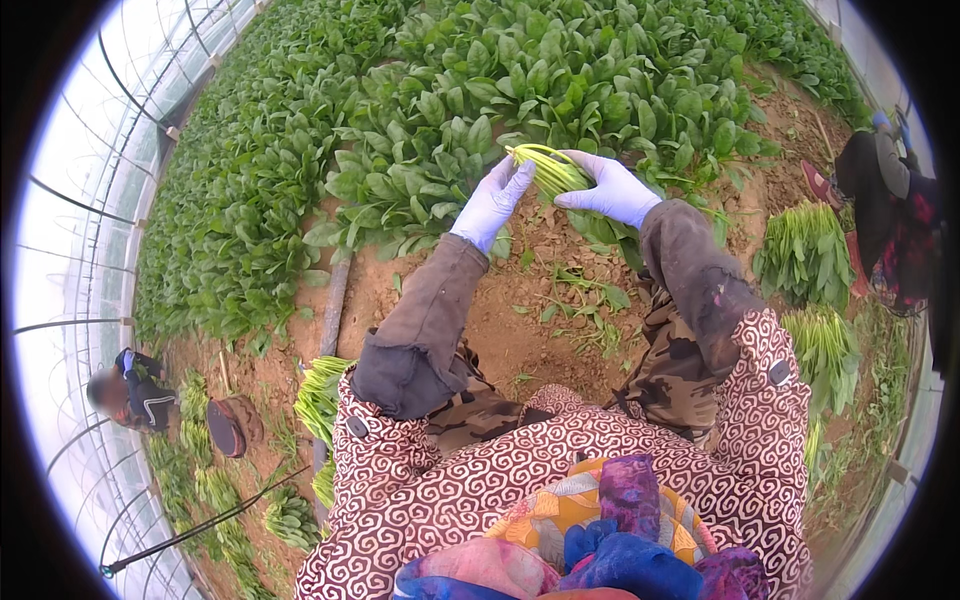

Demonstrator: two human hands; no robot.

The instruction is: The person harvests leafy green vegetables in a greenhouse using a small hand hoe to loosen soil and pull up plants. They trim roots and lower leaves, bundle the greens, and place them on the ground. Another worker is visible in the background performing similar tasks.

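Observation:
A bunch of leafy greens that look like spinach (553,171) is held in front of me, above bare soil. My right hand (611,187), in a pale purple glove, wraps around its stems, thumb on the near side. The leaves (611,231) hang down below that hand, partly hidden by the wrist and sleeve. At the stem ends, the thumb and fingers of my left hand (495,201), gloved the same way, close on the pale green tips. Loose leaves and trimmings (589,296) lie on the ground between my knees.
Dense rows of growing greens (517,82) stand ahead. Piled bunches (802,251) lie to the right, near a seated person (877,195). On the left are more bunches (322,397), a grey pipe (335,307), a round stool or cushion (229,427) and another person (142,394).

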